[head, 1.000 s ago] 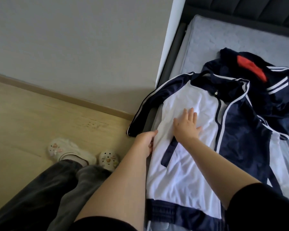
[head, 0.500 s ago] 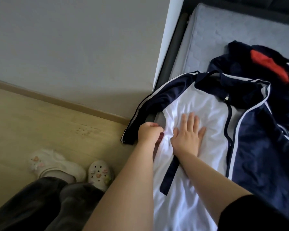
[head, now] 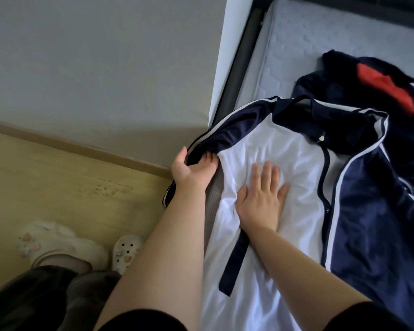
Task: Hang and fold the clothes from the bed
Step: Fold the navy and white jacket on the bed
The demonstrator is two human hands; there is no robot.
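Left hand: I am seeing the left hand (head: pixel 193 168) gripping the navy sleeve (head: pixel 225 134), thumb on the outer side and fingers curling under the cloth, right at the left edge of the mattress (head: pixel 296 39).
Right hand: the right hand (head: pixel 261 199) is lying flat with straight, spread fingers, pressing the white front of the jacket (head: pixel 285 151) onto the mattress and holding nothing.
Task's thing: the jacket is lying spread along the mattress's left side, zip open, with its sleeve hanging over that edge toward the floor.
Just changed: a second ago the left hand was only touching the jacket's side hem. Half a second ago it was bunching at the armpit, and now it is closing on the sleeve itself, further up. The right hand is staying planted on the white panel throughout.
Meaning: I am reading this as the start of the fold. The sleeve is about to be carried in over the front while the flat palm is anchoring the body. Nothing is folded or hung yet.
Count, hands: two, both working on the one jacket.
Count, clothes: one jacket in hand, plus a dark heap with a red patch (head: pixel 382 87) further in on the mattress. I cannot tell whether that heap is one garment or several.
Count, footwear: two pale slippers (head: pixel 60 242) beside the mattress, on the floor.
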